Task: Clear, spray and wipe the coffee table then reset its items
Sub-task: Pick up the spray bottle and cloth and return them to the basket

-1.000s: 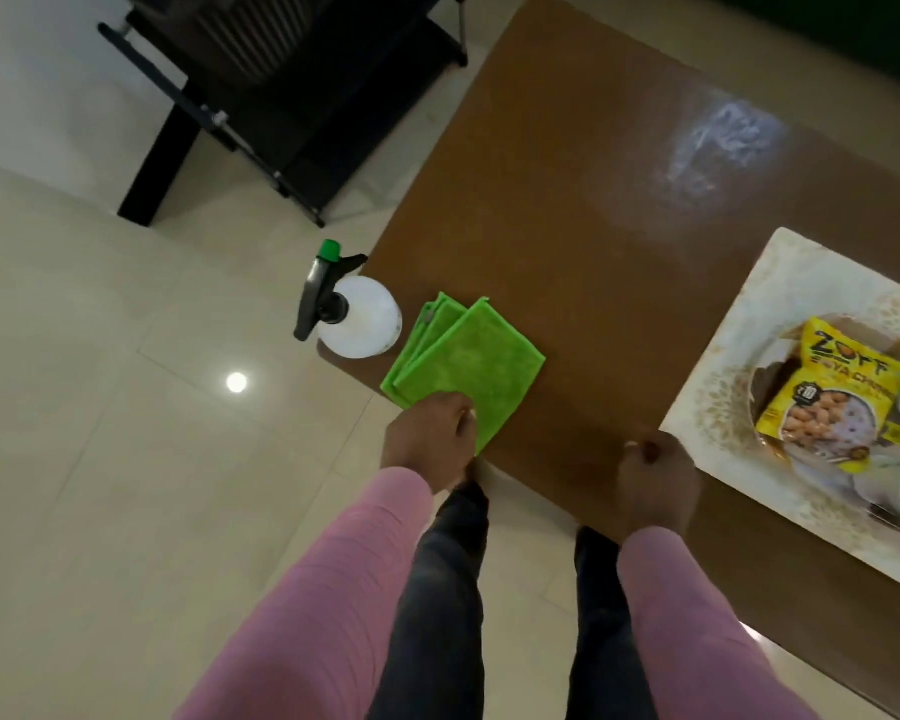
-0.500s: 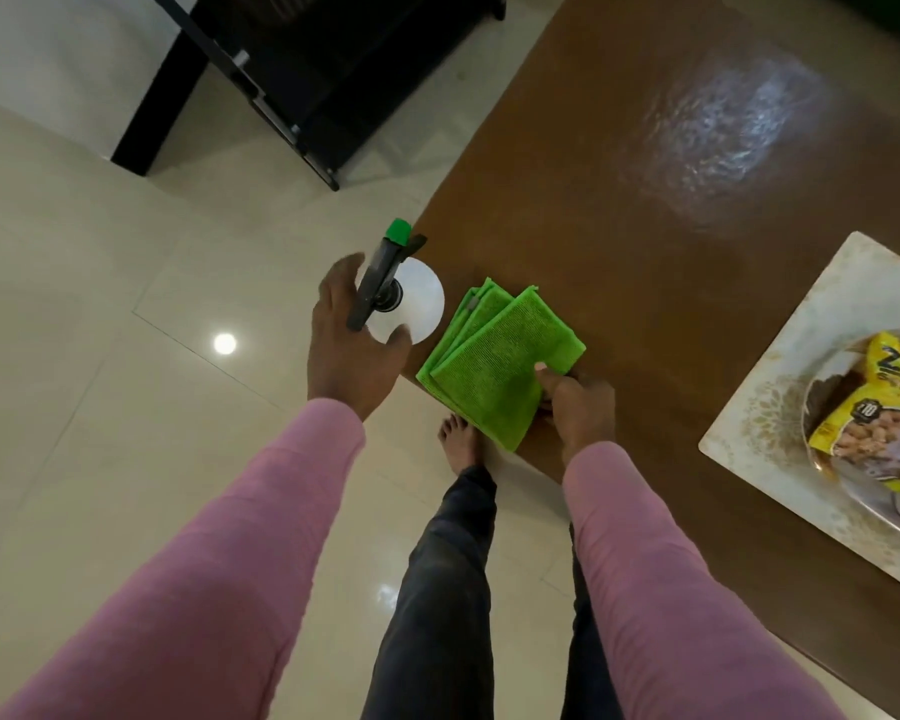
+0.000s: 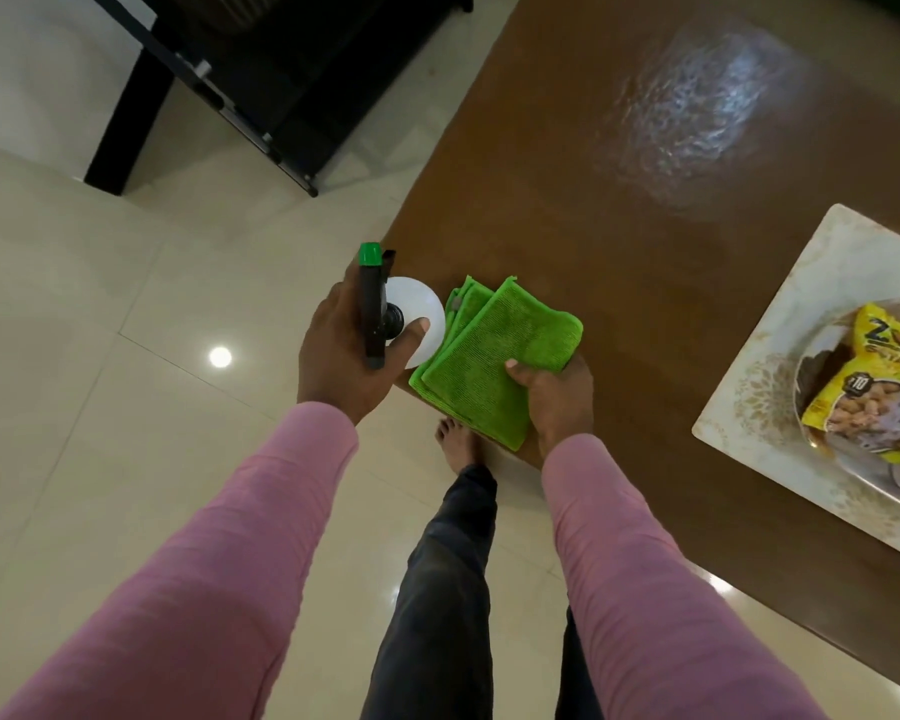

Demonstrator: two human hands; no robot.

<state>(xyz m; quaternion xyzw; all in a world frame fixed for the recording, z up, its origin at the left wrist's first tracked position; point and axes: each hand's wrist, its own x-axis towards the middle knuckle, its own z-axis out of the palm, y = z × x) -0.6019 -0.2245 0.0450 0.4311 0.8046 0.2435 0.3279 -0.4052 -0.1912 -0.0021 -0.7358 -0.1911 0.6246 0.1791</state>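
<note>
White plastic spray bottle with a black trigger head and green nozzle tip point(image 3: 385, 317) stood at the near-left corner of the brown wooden coffee table point(image 3: 619, 163), seen almost straight from above; the trigger head's long axis ran near-far in the frame, nozzle pointing away from the person, toward the black stand point(image 3: 261, 85) on the cream tiled floor point(image 3: 74, 304). Left hand point(image 3: 346, 356) was wrapped around the bottle neck and trigger head, thumb laid across the white shoulder, fingers on the far-left side: closed on the bottle. Folded bright green microfibre cloth point(image 3: 489, 356) lay just right of the bottle, touching or overlapping its base edge, long axis diagonal from near-left to far-right, near corner hanging slightly past the table edge. Right hand point(image 3: 554, 397) pinched the cloth's right near edge, thumb on top, fingers curled under or behind: holding the cloth. So bottle in left, cloth in right, the 2 items side by side between the hands. Well to the right, a cream rectangular tray with a gold leaf pattern point(image 3: 749, 407) sat on the table, holding a round dish point(image 3: 811, 449) with a yellow snack packet point(image 3: 874, 392) in it; the rest of the dish was cut off by the frame edge. A wet-looking glare patch point(image 3: 697, 106) showed on the far tabletop.
</note>
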